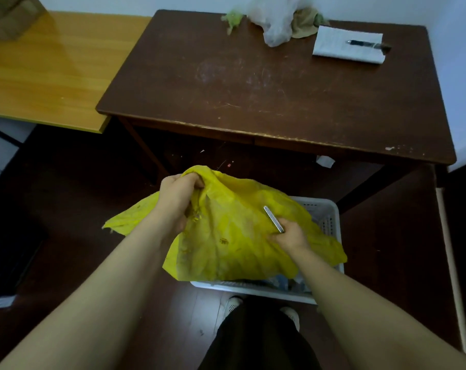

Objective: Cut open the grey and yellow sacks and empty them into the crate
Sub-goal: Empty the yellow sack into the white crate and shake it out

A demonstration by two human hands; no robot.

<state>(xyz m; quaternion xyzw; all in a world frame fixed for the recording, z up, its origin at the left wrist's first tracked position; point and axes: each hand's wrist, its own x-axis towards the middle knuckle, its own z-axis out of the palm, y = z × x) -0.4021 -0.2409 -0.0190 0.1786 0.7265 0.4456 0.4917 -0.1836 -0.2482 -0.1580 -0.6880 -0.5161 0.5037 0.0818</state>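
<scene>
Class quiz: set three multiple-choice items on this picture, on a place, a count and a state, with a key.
1. Where does the white plastic crate stand? A on a shelf; B on the floor, under the crumpled yellow sack; C on a chair.
2. How many pens lie on the folded white paper? A one; B two; C three.
3. The right hand is: A open, empty; B gripping a slim metal cutter; C out of view.
Key: B, its rim shows beneath the sack; A, one dark pen only; B, fingers curl round the cutter.
</scene>
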